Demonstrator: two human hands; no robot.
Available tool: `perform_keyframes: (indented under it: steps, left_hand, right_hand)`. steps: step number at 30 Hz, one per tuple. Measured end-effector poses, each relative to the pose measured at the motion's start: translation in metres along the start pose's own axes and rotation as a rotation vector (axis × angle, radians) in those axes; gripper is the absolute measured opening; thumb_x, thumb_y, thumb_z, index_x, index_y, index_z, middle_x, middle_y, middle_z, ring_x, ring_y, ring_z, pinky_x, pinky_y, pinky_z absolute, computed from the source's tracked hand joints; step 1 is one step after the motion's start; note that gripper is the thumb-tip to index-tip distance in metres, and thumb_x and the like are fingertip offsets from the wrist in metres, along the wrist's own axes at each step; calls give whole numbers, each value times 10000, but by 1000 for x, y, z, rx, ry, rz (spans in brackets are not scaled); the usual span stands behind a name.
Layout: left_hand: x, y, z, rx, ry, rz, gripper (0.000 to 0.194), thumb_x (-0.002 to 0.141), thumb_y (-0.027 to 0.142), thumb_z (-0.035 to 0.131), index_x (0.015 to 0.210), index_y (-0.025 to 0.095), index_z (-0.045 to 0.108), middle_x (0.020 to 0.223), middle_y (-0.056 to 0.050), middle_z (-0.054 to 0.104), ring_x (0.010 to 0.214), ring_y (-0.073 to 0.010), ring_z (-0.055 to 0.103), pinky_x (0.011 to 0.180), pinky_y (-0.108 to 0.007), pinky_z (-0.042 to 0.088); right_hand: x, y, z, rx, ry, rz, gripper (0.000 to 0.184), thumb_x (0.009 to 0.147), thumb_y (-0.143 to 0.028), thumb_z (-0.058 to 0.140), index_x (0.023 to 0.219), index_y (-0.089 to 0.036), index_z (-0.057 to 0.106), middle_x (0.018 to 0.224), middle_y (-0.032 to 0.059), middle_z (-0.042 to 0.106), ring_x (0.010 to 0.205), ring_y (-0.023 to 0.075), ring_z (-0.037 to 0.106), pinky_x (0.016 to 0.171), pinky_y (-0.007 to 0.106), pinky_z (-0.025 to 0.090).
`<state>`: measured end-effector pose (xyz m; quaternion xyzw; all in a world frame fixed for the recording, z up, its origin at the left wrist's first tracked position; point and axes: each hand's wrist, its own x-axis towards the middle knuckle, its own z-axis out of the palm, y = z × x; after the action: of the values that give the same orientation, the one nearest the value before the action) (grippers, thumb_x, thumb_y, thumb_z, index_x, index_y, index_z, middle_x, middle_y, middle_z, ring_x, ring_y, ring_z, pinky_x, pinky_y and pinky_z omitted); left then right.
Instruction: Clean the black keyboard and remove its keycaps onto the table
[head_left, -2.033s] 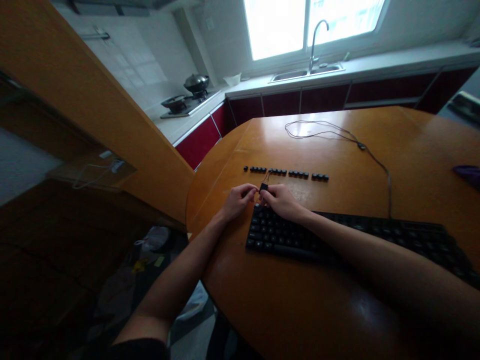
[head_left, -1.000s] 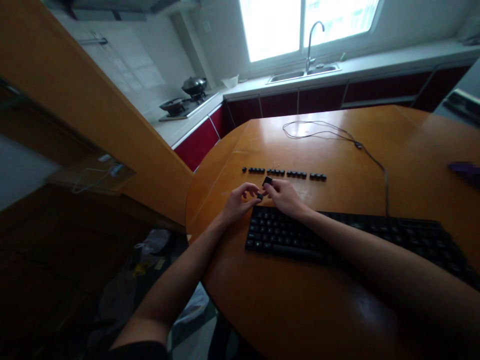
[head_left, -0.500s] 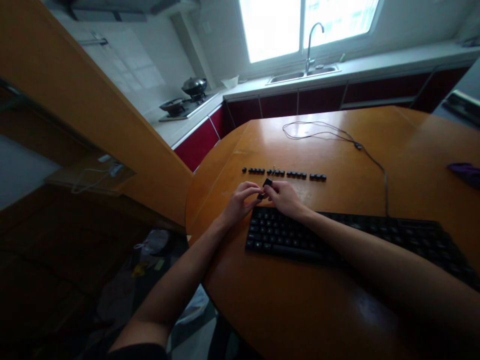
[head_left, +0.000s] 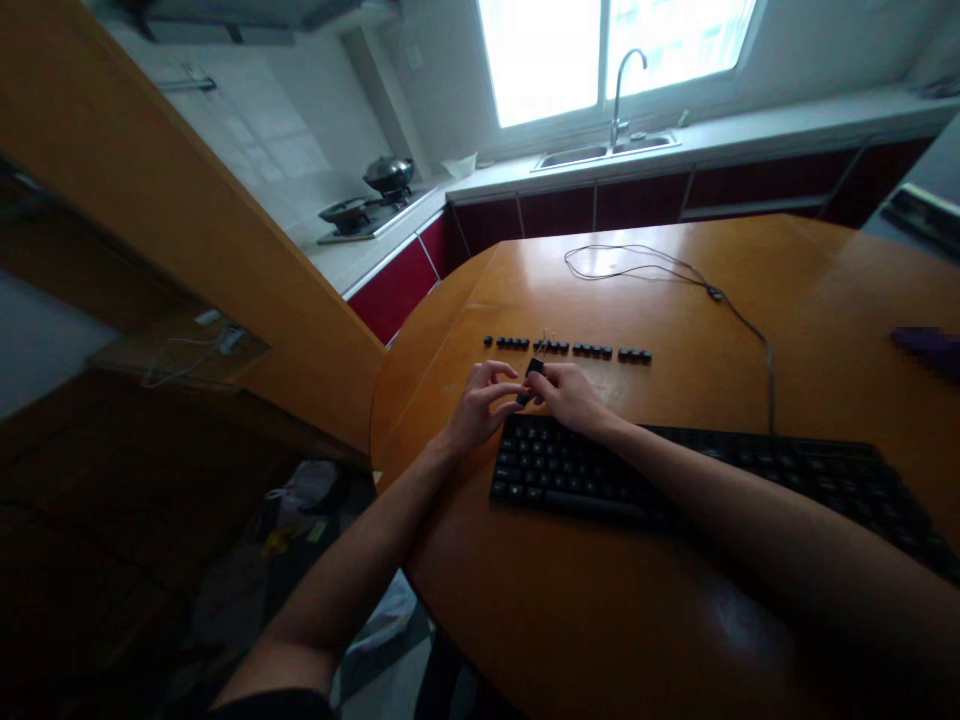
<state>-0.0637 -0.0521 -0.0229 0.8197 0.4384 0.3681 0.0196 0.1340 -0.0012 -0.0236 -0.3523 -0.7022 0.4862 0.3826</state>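
Note:
Just beyond the keyboard's left end, both hands meet at a small tool, which looks like a keycap puller (head_left: 534, 366) with a black handle and thin wires pointing away from me. My right hand (head_left: 568, 395) grips the handle between thumb and fingers, covering its middle. My left hand (head_left: 480, 405) pinches near the handle's lower end, its upper fingers curved and apart. Below the hands lies a black keyboard (head_left: 570, 475), partly under my right forearm; its top row is partly hidden. A row of loose black keycaps (head_left: 592, 350) in small groups sits beyond the hands.
The keyboard's cable (head_left: 770, 370) runs back and loops on the wooden table (head_left: 465, 320). A purple cloth (head_left: 926, 348) lies at the right. Beyond are a sink (head_left: 574, 156), a stove with pots (head_left: 388, 173) and a window. A wooden panel (head_left: 225, 220) rises at the left.
The keycap puller has turned slightly in the fingers, its wires now a bit further left. My left fingers have shifted slightly around its lower end. The keyboard and loose keycaps stay put.

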Motion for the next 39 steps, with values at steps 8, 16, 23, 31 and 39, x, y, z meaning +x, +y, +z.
perform_keyframes:
  steps: [8, 16, 23, 31, 39]
  left_hand:
    - [2, 1, -6, -201, -28, -55, 160, 901, 358, 748, 1004, 236, 755, 1081, -79, 637, 1044, -227, 592, 808, -334, 500]
    - [32, -63, -38, -141, 149, -455, 204, 825, 284, 768, 1012, 205, 781, 1030, -72, 739, 861, -187, 637, 716, -281, 489]
    - [42, -113, -23, -94, 199, -546, 202, 776, 231, 755, 961, 153, 778, 979, -106, 767, 788, -203, 667, 783, -344, 543]
    - [29, -129, -9, -90, 146, -573, 377, 752, 275, 791, 1103, 151, 735, 942, -85, 766, 740, -186, 670, 730, -318, 547]
    - [34, -129, -6, -139, 113, -588, 399, 716, 254, 819, 1089, 147, 726, 918, -88, 777, 743, -195, 689, 763, -340, 556]
  right_hand:
    - [3, 2, -1, 95, -5, 3, 317, 922, -253, 512, 670, -153, 677, 668, 59, 718, 592, 137, 608, 592, 241, 469]
    - [5, 2, 2, 155, 65, 66, 275, 938, -247, 504, 718, -159, 644, 689, 77, 740, 571, 130, 605, 572, 235, 478]
    - [3, -1, 1, 175, 84, 74, 281, 943, -239, 501, 708, -159, 632, 686, 84, 734, 565, 131, 604, 568, 239, 475]
    - [3, 2, 2, 153, 38, 90, 291, 939, -244, 502, 706, -157, 651, 703, 92, 743, 579, 140, 613, 582, 252, 476]
    - [1, -2, 0, 149, 43, 80, 298, 934, -250, 502, 692, -162, 651, 707, 88, 745, 590, 140, 611, 589, 256, 477]
